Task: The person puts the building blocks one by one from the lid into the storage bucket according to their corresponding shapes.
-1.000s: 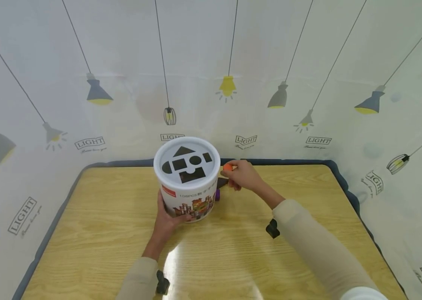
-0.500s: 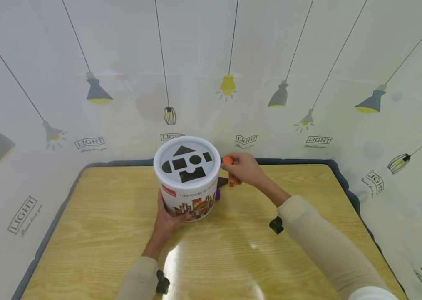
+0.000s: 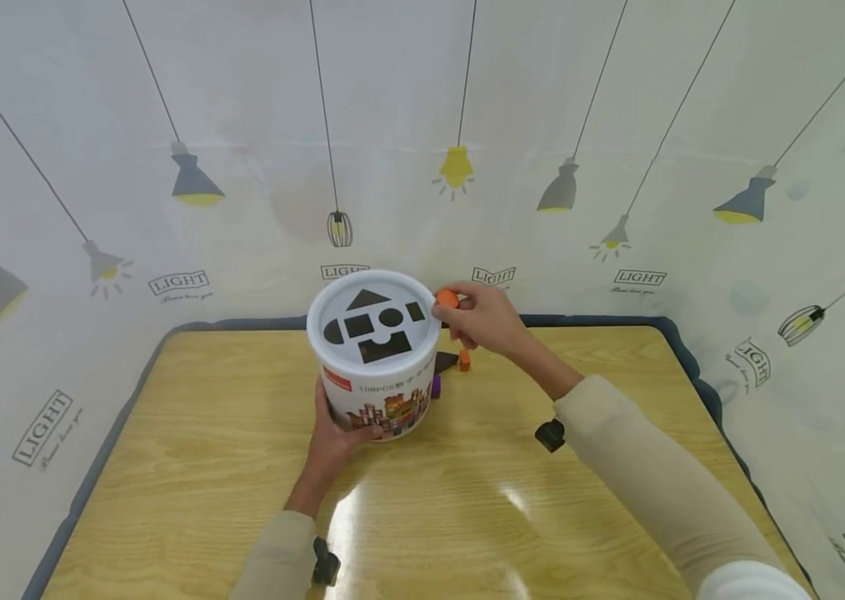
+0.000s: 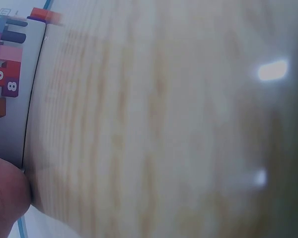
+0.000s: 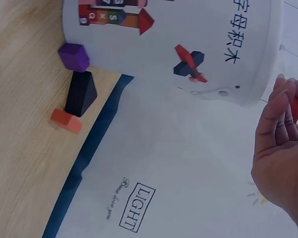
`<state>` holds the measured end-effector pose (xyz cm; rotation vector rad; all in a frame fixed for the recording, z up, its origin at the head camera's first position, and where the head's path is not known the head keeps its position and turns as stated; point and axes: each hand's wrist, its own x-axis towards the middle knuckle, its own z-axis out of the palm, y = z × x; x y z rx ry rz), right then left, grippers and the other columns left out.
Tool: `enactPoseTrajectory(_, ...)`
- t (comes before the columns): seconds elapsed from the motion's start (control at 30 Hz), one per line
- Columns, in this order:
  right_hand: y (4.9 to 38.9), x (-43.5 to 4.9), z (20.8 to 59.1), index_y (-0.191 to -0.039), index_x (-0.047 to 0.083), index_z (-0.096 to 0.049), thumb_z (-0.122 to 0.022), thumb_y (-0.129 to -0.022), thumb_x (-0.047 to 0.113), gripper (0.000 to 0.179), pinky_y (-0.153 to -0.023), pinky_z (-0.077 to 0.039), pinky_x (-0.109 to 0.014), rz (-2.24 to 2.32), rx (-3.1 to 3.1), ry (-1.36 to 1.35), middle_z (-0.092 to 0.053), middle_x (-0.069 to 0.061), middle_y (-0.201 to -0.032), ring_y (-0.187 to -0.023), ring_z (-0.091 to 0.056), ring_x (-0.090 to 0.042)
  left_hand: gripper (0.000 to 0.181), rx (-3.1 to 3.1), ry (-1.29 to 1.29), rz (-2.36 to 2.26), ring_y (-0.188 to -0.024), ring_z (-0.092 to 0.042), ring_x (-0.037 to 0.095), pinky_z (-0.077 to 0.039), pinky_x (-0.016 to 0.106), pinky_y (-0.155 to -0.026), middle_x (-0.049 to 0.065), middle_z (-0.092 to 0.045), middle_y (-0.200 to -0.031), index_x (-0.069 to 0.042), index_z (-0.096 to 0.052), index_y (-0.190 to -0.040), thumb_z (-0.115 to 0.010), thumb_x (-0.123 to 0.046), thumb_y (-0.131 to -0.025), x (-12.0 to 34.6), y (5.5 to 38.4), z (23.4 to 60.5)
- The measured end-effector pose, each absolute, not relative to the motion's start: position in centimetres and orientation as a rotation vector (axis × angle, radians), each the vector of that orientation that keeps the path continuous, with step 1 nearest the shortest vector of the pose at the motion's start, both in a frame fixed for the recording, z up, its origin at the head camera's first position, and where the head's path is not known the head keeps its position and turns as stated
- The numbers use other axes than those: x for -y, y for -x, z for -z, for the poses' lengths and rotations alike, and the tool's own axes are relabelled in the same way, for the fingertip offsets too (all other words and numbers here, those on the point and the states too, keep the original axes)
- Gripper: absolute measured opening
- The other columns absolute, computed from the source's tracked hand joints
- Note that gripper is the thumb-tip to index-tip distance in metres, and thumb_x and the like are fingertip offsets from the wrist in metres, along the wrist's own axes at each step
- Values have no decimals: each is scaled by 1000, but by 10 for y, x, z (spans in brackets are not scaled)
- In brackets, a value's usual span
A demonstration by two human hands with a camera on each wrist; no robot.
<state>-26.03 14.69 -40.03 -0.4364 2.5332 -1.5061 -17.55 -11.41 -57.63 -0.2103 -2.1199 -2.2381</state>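
Note:
A white round bucket (image 3: 392, 387) of building blocks stands on the table, with shaped holes in its white lid (image 3: 336, 302). My left hand (image 3: 332, 447) grips its lower left side, the thumb across the printed front. In the left wrist view only part of this hand shows, against the bucket wall. My right hand (image 3: 490, 321) pinches a round orange block (image 3: 447, 297) between thumb and fingers at the lid's right rim. Fingers hide most of that block in the right wrist view. Right of the bucket lie a purple block (image 5: 74, 57), a black wedge-shaped block (image 5: 80, 94) and a small orange block (image 5: 65, 121).
The wooden table (image 3: 190, 467) carries the bucket near its back edge. Behind it rises a pale wall covering (image 3: 257, 250) printed with lamps, with a dark blue strip (image 3: 587, 322) along the table's edge. Both sleeves have a black device near the wrist.
My right hand has lifted the round orange block up and left to the lid's rim, uncovering the small orange block on the table. The left hand and bucket stay put.

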Motion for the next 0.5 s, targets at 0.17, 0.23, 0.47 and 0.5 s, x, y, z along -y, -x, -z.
enactPoseTrajectory(0.17,262,-132,393,-127,8,-61,-67,-92,26,40,-43,-47,-28,1492,-2474,481,-62,-19,-67,-46,-52,-19,124,2118,209,2243,-140,-30,25,-12,49,-121,1,-36,-149,-37,-7,-154,-86,2,-66,115,174,575)
enactPoseTrajectory(0.23,263,-126,391,-125,9,-62,-67,-92,27,38,-45,-49,-31,1443,-2477,493,-62,-14,-65,-47,-53,-19,125,2124,196,2247,-140,-30,25,-12,49,-121,0,-36,-150,-38,-7,-154,-86,1,-66,115,173,575)
enactPoseTrajectory(0.47,266,-105,385,-116,12,-64,-64,-93,30,29,-45,-50,-38,1242,-2558,588,-59,-6,-61,-45,-51,-18,125,2131,219,2237,-140,-30,26,-13,49,-121,1,-36,-150,-36,-5,-154,-87,0,-67,116,175,578)
enactPoseTrajectory(0.5,267,-102,383,-116,12,-63,-63,-93,31,29,-44,-50,-35,1217,-2563,602,-60,-6,-61,-45,-51,-18,125,2128,220,2235,-140,-30,26,-13,49,-121,1,-36,-150,-36,-6,-154,-87,0,-66,116,176,578)
